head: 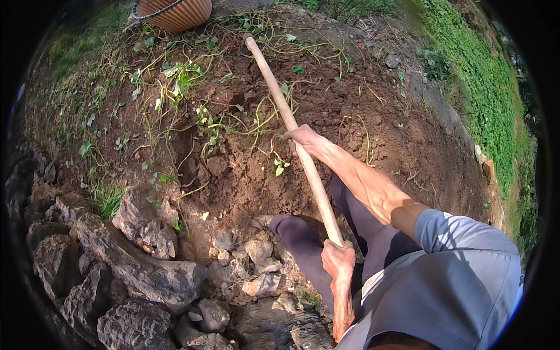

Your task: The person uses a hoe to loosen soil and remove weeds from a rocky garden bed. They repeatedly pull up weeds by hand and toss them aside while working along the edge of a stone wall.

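Observation:
A long wooden handle [315,179] of a hoe-like tool runs from the lower middle up to the top of the view, its dark metal head [246,45] partly hidden at the far end among vines. My right hand [302,137] is closed around the handle near its middle. Lower down, my left hand [338,258] grips the handle's near end, beside my knees. Broken brown soil [245,175] lies under the handle. Leafy green vines [179,83] trail over the soil at the upper left, and a few loose stems lie close to my right hand.
A ribbed basket [175,15] with a dark rim stands at the top left. Large rocks [135,267] are piled at the lower left, with smaller stones [258,251] near my legs. Grey stone edging [446,107] borders the soil on the right, with green ground cover [485,96] beyond.

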The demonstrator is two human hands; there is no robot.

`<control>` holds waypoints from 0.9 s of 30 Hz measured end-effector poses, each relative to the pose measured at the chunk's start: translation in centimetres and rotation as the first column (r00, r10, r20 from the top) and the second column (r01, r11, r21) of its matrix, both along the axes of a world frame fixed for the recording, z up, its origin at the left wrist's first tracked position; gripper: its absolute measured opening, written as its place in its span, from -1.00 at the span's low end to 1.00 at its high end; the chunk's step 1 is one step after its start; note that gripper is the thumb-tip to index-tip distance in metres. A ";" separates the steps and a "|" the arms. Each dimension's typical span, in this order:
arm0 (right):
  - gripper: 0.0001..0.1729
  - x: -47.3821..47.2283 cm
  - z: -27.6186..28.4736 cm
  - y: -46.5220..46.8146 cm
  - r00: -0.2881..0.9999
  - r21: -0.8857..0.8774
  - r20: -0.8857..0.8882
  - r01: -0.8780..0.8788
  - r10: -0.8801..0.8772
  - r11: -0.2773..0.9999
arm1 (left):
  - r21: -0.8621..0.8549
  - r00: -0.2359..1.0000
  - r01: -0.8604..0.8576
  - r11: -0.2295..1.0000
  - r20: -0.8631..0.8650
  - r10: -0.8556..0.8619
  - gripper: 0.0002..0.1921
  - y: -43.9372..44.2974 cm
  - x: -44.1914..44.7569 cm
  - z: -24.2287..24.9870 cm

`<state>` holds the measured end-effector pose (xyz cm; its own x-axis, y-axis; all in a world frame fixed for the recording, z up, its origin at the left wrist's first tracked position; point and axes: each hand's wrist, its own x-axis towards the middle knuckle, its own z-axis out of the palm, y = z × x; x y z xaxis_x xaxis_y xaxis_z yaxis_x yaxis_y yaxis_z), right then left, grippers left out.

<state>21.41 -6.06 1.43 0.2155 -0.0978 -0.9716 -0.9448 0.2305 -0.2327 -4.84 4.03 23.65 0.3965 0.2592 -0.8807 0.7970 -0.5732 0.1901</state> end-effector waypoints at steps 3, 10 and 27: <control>-0.80 -4.0 3.5 2.7 0.980 0.005 0.191 0.062 -0.062 0.998 | 0.034 0.985 0.068 0.997 0.156 -0.072 -0.68 4.0 -3.5 2.6; -0.76 -21.0 16.7 10.0 0.974 0.038 -0.150 0.176 -0.168 0.984 | 0.136 0.971 0.215 0.967 -0.136 -0.197 -0.68 12.6 -16.6 15.4; -0.81 -26.8 13.3 8.4 0.928 0.131 -0.182 0.350 -0.324 0.928 | 0.275 0.949 0.288 0.917 0.044 -0.311 -0.69 11.8 -25.5 11.9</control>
<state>-5.36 2.37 14.71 0.0433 0.0192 -0.9989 -0.8260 0.5632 -0.0250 -30.32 15.86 35.53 0.5617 0.3330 -0.7574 0.5675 -0.8212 0.0598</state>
